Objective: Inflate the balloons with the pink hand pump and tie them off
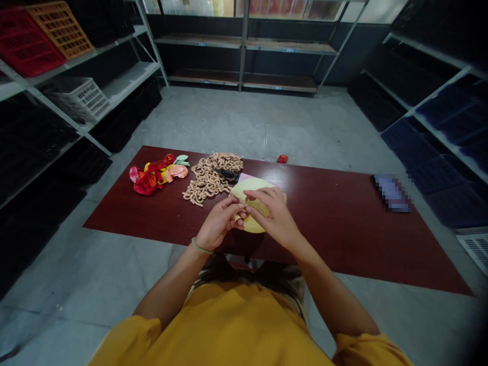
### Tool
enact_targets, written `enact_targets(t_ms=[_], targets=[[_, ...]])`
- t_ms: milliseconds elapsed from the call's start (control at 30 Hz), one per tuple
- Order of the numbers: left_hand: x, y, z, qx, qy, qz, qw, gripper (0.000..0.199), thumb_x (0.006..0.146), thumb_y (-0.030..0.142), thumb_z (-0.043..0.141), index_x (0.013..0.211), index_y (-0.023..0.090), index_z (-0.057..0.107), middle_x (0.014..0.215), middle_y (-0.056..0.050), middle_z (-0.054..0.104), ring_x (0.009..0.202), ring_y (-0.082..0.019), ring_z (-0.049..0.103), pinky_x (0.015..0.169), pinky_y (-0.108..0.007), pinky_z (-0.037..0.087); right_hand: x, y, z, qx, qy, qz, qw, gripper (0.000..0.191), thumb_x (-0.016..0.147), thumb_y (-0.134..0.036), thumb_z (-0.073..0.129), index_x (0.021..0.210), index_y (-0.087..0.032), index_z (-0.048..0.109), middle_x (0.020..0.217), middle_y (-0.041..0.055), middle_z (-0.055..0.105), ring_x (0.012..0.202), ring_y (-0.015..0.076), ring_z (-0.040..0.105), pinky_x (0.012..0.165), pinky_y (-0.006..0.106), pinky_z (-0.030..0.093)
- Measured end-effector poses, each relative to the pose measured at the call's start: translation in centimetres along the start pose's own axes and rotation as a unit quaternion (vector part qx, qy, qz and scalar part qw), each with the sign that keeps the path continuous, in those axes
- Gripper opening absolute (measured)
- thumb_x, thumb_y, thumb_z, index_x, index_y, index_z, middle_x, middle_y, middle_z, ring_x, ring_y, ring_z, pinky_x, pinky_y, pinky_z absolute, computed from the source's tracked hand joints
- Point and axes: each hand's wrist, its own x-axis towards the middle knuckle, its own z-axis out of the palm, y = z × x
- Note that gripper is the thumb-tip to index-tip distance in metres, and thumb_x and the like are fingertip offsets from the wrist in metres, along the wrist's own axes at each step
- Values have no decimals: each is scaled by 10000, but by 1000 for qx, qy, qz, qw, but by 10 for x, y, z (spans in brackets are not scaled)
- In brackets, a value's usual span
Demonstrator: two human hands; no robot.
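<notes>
A pale yellow inflated balloon point(254, 226) is between my hands, above the near side of the dark red table. My left hand point(221, 219) pinches at its near left side, apparently by the neck, with thumb and fingers together. My right hand point(277, 214) curves over the right side, its thumb and fingertips meeting the left fingers. The exact spot they grip is hidden. Behind the balloon lies a pink and black tool point(244, 177) like a balloon pump, partly covered. It touches a pile of beige, curly, chain-like pieces point(208, 180).
Limp balloons point(154, 175) in red, yellow, orange and mint lie at the table's left. A small red object point(282, 159) is at the far edge. A blurred phone-like object point(392, 193) lies at the right. Shelves with crates point(86, 99) stand around the table point(328, 218).
</notes>
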Motion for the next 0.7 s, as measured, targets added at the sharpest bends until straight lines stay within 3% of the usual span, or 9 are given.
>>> enact_targets(t_ms=[133, 233, 367, 467, 567, 700], targets=[[1, 0, 0, 26, -7, -8, 1000, 215, 758, 297, 712, 864, 147, 600, 702, 5, 597, 526, -61, 540, 516, -173, 478, 2, 2, -5, -12, -38, -8, 999, 366, 927, -361, 575, 1290, -316, 553, 1144, 46, 638, 1094, 261, 500, 942, 445, 353], [1, 1, 0, 42, -14, -12, 999, 224, 755, 301, 713, 879, 144, 612, 709, 1, 598, 534, -66, 538, 521, -182, 482, 4, 4, -7, -26, -56, -12, 998, 171, 915, -354, 594, 1069, -308, 651, 1117, 39, 633, 1072, 256, 499, 926, 441, 356], [1, 1, -1, 40, -17, -11, 999, 225, 766, 306, 708, 890, 144, 611, 708, 2, 593, 535, -63, 537, 515, -172, 475, 4, 2, -6, -27, -33, -21, 999, 38, 900, -300, 616, 909, -266, 633, 1081, 21, 637, 1053, 236, 492, 926, 414, 347], [3, 0, -1, 33, -20, -7, 999, 224, 778, 311, 702, 894, 146, 605, 709, 3, 591, 529, -58, 539, 519, -166, 475, 2, 0, -2, -56, -11, -51, 997, 45, 914, -276, 583, 898, -241, 606, 1053, 29, 661, 1018, 232, 502, 910, 413, 333], [5, -2, -2, 26, -19, -2, 999, 234, 773, 328, 711, 859, 146, 592, 690, 5, 588, 508, -53, 531, 509, -161, 469, 1, -1, 2, -87, 0, -75, 993, 93, 923, -235, 544, 836, -227, 577, 900, 23, 683, 914, 224, 506, 866, 407, 324], [7, -5, -2, 12, -3, -1, 1000, 230, 763, 317, 717, 844, 151, 579, 679, 12, 589, 494, -51, 528, 489, -154, 464, 1, 2, 3, -45, 14, -83, 995, 75, 921, -231, 545, 851, -235, 571, 849, 10, 671, 881, 214, 505, 852, 384, 345]])
